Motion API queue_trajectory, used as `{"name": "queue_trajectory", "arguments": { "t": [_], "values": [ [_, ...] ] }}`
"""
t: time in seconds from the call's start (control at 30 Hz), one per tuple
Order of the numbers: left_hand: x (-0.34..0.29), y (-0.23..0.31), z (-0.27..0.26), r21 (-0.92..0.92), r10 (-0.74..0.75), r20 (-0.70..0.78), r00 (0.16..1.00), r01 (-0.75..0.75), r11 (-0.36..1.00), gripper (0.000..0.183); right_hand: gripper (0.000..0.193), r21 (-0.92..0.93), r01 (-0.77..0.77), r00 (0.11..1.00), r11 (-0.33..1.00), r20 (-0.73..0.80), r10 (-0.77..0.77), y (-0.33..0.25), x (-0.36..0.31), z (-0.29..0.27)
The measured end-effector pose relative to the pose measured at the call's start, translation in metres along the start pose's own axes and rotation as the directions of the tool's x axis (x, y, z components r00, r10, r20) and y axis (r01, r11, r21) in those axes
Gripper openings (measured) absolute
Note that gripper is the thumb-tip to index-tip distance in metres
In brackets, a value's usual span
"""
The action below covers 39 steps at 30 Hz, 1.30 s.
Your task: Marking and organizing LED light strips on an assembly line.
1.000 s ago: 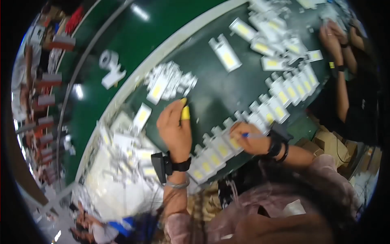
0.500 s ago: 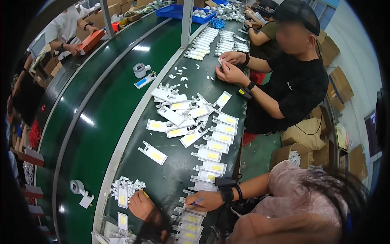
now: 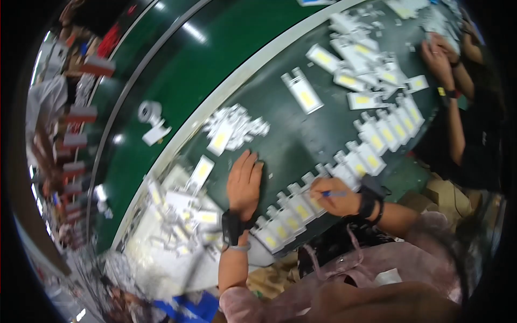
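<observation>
Left hand [image 3: 244, 185] flat, fingers spread on the dark counter [image 3: 285, 140], right hand [image 3: 335, 196] gripping a blue pen [image 3: 334, 194] over the near row of white yellow-centred parts [image 3: 293, 210]; looks partway along the row, loose pile [image 3: 234, 126] far-left untouched.

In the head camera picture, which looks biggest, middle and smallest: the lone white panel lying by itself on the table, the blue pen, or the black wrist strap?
1. Lone white panel
2. Black wrist strap
3. Blue pen in the right hand, mostly hidden

The strap sits nearer the camera, so first and second are unsure.
</observation>
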<state>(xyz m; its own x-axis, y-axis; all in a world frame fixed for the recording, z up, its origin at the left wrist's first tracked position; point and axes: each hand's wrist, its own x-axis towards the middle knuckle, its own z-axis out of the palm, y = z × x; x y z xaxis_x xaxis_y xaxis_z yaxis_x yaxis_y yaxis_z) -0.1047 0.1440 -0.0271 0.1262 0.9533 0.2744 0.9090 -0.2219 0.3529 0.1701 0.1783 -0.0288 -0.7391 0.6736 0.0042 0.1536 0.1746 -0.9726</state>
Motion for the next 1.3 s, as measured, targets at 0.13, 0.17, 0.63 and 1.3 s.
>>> {"name": "queue_trajectory", "arguments": {
  "t": [0.13,0.17,0.63,1.3],
  "values": [
    [-0.016,0.005,-0.008,-0.059,-0.275,-0.180,0.944,0.268,0.962,0.027,0.006,0.012,-0.019,0.999,1.000,0.037,0.019,-0.006,0.004,0.001],
    [-0.018,0.005,-0.008,-0.089,-0.317,-0.185,0.930,0.305,0.948,0.026,0.006,0.014,-0.024,0.999,1.000,0.040,0.023,-0.007,0.004,0.002],
    [0.001,0.010,0.043,0.267,-0.277,-0.204,0.939,0.325,0.907,0.012,0.016,0.320,-0.200,0.980,0.926,0.049,0.195,0.049,-0.023,-0.001],
    [-0.069,0.091,-0.013,-0.255,-0.470,-0.190,0.862,0.419,0.872,0.026,0.010,-0.032,0.091,0.995,0.995,0.042,-0.090,0.003,0.000,0.005]
  ]
}}
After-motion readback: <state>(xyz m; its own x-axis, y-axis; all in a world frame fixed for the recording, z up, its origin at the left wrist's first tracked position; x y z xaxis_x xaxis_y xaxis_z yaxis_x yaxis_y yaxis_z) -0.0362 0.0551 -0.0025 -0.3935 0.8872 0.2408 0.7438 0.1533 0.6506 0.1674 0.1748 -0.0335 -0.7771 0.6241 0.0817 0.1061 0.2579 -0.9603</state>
